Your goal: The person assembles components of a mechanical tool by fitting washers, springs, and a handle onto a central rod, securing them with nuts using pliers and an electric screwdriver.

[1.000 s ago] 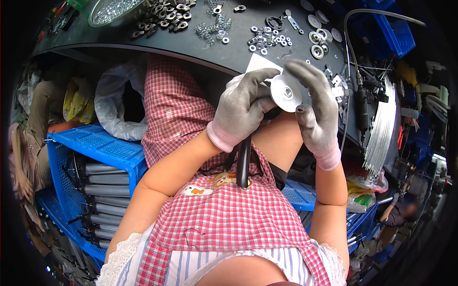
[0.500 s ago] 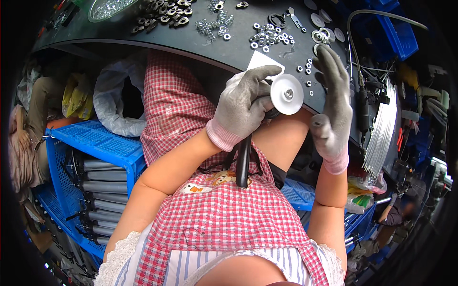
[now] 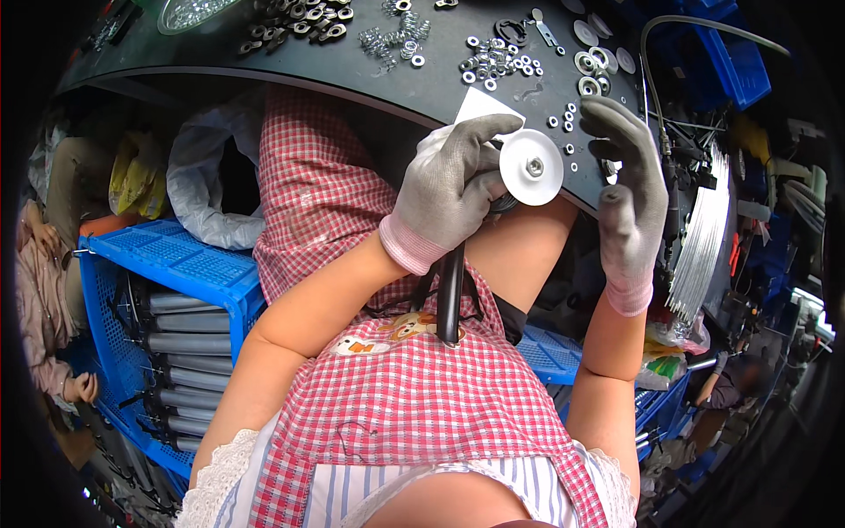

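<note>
Change observed: the right hand has moved outward from the white disc and stands well apart from it, to its right. Its fingers are raised and lightly curled, the thumb spread from them, with nothing seen in the grasp. The disc has also turned to face the camera more squarely, so the nut at its centre shows plainly. In consequence, the left hand appears to carry the disc alone, leaving the right hand free.

Disc position: in front of the person, above the thigh, near the counter edge. The left fingers are bent and closed, gripping at its left side; the exact contact behind it is hidden. A black tube extends from below this hand to the apron; whether it joins the disc cannot be told.

Containers: a clear bowl at upper left, partly cut off, holds many small shiny metal parts. A blue crate at the person's left contains grey tubes stacked lengthwise. Blue bins stand at upper right; their contents cannot be determined. A white sack beside the crate has a wide mouth and dark interior; contents not discernible.
</note>
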Tool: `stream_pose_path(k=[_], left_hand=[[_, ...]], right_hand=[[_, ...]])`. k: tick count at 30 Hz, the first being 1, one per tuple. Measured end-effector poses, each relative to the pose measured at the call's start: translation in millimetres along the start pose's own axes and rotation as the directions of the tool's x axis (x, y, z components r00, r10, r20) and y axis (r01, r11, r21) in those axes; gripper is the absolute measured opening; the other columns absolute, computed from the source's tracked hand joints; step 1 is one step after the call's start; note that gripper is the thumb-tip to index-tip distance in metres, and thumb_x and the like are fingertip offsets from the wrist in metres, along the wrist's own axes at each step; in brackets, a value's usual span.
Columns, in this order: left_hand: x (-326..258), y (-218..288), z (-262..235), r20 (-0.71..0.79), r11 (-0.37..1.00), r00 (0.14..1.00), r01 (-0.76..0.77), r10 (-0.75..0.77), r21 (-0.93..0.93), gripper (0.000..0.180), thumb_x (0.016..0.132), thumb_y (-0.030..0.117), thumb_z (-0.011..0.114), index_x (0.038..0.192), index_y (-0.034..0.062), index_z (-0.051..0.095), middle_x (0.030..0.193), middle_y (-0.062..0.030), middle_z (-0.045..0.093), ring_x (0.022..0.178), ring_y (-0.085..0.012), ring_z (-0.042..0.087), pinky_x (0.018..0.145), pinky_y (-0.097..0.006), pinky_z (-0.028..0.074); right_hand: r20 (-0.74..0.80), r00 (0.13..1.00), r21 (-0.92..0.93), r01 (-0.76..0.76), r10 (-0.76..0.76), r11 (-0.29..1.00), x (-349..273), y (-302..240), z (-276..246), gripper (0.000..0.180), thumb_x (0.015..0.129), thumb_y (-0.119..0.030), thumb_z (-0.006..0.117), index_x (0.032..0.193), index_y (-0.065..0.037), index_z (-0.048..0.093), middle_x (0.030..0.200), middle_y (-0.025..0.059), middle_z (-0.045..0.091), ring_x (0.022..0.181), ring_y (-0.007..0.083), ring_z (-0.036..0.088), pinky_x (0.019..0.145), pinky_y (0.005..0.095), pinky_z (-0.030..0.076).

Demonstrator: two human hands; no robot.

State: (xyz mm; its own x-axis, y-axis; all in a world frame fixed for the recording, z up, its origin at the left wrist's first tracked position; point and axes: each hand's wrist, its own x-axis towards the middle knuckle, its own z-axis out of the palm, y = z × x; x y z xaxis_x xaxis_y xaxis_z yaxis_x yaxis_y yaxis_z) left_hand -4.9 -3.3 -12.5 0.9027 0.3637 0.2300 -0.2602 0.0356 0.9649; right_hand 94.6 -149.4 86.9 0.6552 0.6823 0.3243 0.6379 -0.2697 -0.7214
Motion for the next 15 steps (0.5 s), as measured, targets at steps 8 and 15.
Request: stream_pose_path(k=[8,15], left_hand=[[10.7,-2.7,0.0,-0.142,0.892,0.903,-0.356,0.405,0.278,0.05,0.074,0.012,0.073,0.119,0.0044,0.054,0.074,-0.0081,0.069,0.072,-0.0233,0.068,0.072,-0.034,0.05],[18.4,-14.5,7.9,-0.195,0.883,0.875,-0.388,0.443,0.262,0.046,0.071,0.001,0.073,0.113,0.0076,0.056,0.075,-0.0073,0.07,0.073,-0.0228,0.069,0.069,-0.033,0.05]], right_hand=[[0.303,0.951,-0.255,0.151,-0.069,0.955,24.0,-33.8,7.0,0.052,0.072,-0.007,0.072,0.122,-0.001,0.061,0.102,0.0071,0.065,0.09,0.0133,0.061,0.084,0.027,0.049],[0.187,0.98,-0.009,-0.063,0.063,0.998,36.4,-28.5,-19.4,0.039,0.086,-0.005,0.059,0.124,0.004,0.057,0.111,0.0105,0.065,0.093,0.0111,0.06,0.082,0.0227,0.048]])
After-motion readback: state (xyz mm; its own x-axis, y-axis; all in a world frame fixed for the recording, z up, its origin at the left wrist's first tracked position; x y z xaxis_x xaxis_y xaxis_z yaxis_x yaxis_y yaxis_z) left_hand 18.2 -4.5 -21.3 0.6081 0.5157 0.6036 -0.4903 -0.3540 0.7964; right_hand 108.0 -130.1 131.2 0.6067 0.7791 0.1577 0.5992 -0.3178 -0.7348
